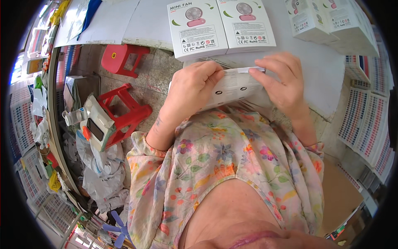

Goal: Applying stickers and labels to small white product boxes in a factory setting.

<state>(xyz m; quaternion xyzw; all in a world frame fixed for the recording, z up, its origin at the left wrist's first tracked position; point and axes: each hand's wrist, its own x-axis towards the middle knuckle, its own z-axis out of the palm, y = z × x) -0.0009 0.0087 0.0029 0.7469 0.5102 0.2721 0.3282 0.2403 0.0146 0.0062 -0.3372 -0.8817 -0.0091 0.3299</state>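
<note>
In front of my chest a white printed sheet or flat packet is held tilted, with small dark text and black marks on its face. My left hand is closed on its upper left part, thumb and fingers pressed together at the top edge. At its upper right corner, my right hand pinches a small white flap between thumb and forefinger; the other fingers are raised and bent. Whether the flap is loose or part of the sheet I cannot tell. Just beyond my hands lie two white fan boxes, side by side.
More white boxes stand on the white table at the far right. Printed label sheets hang along the right side. To the left are two red stools, one bearing a phone, and white plastic bags.
</note>
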